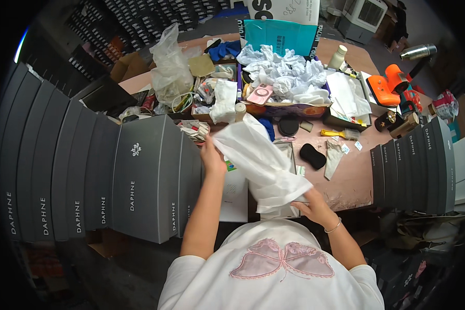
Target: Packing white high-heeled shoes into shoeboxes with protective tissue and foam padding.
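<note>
A sheet of thin white tissue paper [258,157] is stretched between my hands, above the near edge of the table. My left hand [213,155] pinches its upper left part. Lower down on the right, my right hand [315,207] grips the other end with the fingers partly behind the paper. Under the sheet lies an open grey box [293,150], mostly covered, so what it contains is hidden. Beside it, below my left forearm, is a flat pale panel [235,199] with a small green label [230,165].
Dark grey shoeboxes stand in rows at left [144,175] and right [416,165]. Crumpled white paper [281,72] fills a carton at the back, with a pink phone [259,94] on it. A black sponge [312,156], yellow-handled brush [341,134] and orange tape dispenser [385,88] lie right.
</note>
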A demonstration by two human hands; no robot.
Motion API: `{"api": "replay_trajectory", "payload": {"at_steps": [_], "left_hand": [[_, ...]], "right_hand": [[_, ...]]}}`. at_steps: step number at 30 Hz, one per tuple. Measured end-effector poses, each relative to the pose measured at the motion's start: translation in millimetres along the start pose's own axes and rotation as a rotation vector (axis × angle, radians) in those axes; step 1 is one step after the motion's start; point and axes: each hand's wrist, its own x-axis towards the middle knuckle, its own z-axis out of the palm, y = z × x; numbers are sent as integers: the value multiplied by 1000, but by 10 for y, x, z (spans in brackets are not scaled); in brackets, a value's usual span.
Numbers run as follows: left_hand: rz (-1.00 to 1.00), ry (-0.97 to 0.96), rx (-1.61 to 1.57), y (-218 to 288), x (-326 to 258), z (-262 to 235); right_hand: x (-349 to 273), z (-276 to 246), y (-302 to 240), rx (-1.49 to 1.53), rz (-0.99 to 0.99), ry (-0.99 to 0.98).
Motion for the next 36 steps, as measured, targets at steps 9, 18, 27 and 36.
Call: {"api": "replay_trajectory", "payload": {"at_steps": [9,18,27,36], "left_hand": [[1295,33,386,1514,-962,730],[-936,-998,770,-309,-626,-430],[-948,-589,-7,-123,-1357,-745],[-652,-463,296,0,-1719,-698]], "right_hand": [[-219,-214,66,24,74,-154],[218,-586,-510,79,-134,-565],[613,169,-14,-228,-198,-3],[646,763,-85,-83,29,-368]]}}
